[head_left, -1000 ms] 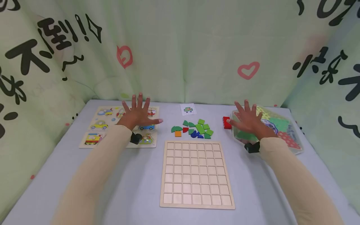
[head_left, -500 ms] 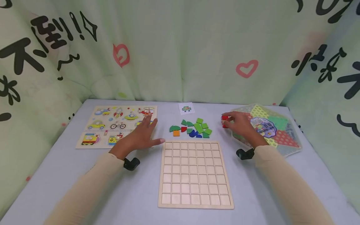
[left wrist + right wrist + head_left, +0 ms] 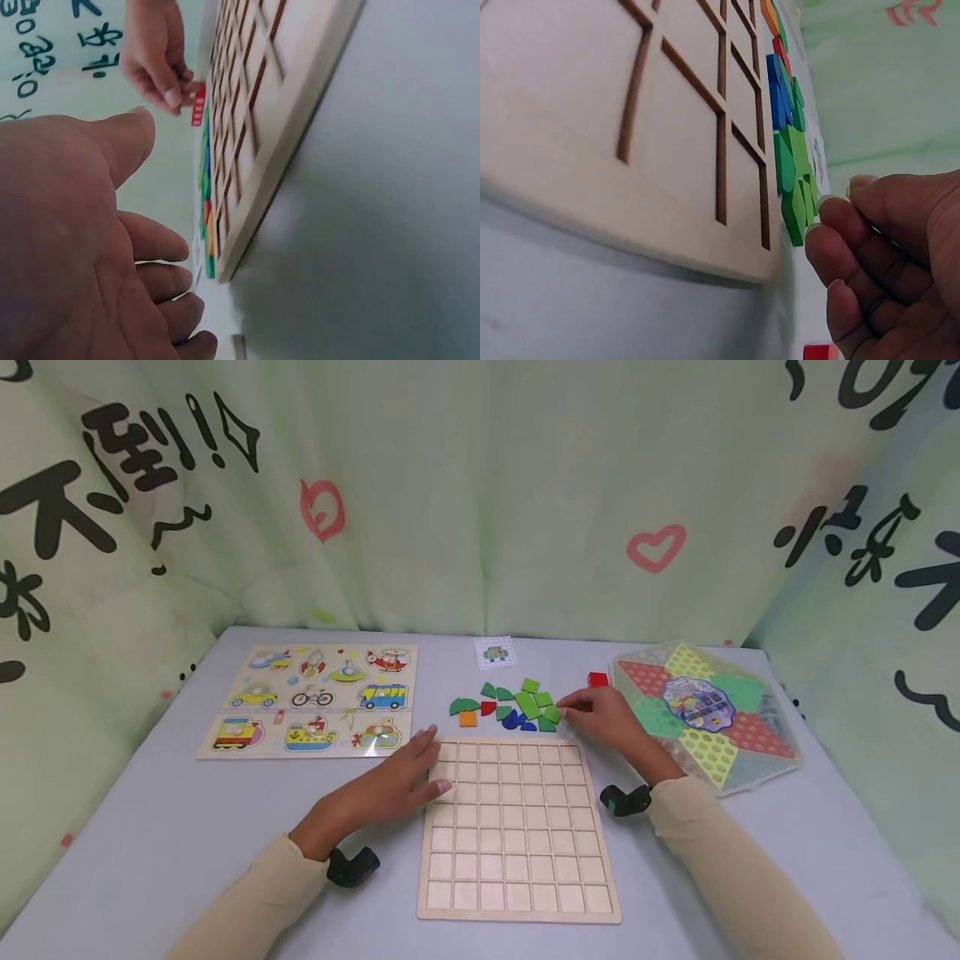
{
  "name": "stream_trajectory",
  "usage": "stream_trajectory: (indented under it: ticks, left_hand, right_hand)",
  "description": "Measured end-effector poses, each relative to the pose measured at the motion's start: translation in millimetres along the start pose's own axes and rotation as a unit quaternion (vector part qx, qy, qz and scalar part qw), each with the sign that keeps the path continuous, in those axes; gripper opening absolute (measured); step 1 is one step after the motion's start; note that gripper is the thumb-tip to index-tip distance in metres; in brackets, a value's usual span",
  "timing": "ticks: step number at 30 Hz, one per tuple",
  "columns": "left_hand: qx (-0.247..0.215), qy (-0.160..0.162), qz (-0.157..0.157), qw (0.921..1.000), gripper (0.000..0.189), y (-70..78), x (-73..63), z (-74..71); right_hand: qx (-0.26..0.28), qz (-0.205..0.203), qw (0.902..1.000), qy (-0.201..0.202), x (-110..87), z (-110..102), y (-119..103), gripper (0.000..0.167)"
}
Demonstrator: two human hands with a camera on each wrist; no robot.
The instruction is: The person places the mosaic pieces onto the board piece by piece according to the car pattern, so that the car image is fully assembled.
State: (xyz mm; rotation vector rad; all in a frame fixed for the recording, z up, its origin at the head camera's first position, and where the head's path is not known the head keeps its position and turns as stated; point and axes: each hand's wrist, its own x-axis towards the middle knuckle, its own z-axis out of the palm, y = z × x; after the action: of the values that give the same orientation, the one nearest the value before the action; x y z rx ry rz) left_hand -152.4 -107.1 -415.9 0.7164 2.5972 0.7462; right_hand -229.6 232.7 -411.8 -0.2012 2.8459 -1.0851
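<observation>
A pale wooden grid board [image 3: 519,912] lies flat in the middle of the table in the head view. My left hand [image 3: 390,787] is at its upper left corner, fingers extended and thumb over the edge. Behind the board is a loose cluster of small blocks: green pieces [image 3: 528,704], blue pieces [image 3: 512,719], a red piece [image 3: 488,707] and an orange square [image 3: 468,718]. At the cluster's right side, my right hand [image 3: 606,720] reaches in with bent fingers. In the right wrist view, nothing shows between its thumb [image 3: 900,196] and fingers.
A vehicle picture puzzle [image 3: 281,714] lies to the left. On the right is a hexagonal clear case [image 3: 705,718], with a red block [image 3: 597,679] beside it. A small printed card [image 3: 495,652] lies behind the blocks. A curtain [image 3: 480,502] encloses the back.
My right hand has left the red block and moved left to the green pieces. My left hand has come from above the picture puzzle down to the board's left edge.
</observation>
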Motion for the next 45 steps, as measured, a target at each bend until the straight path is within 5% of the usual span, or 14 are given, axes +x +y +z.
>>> stream_trajectory:
  ticks: [10, 21, 38, 45]
  left_hand:
    - [0.045, -0.052, 0.022, 0.9974, 0.112, 10.1, -18.0, 20.3]
    - [0.099, -0.085, 0.035, 0.9908, 0.135, 12.2, -21.4, 20.2]
    - [0.112, -0.09, 0.024, 0.9894, 0.137, 7.4, -10.6, 20.8]
    - [0.105, -0.088, 0.029, 0.9902, 0.136, 6.8, -9.7, 19.7]
  right_hand:
    - [0.002, 0.005, 0.9999, 0.01, -5.8, 16, -16, 0.021]
    - [-0.016, 0.014, 0.9997, 0.007, -3.7, 28, -21, 0.027]
    - [-0.056, -0.005, 0.9983, -0.011, 0.9, 28, -23, 0.031]
    - [-0.065, 0.023, 0.9974, -0.019, 3.0, 30, -23, 0.029]
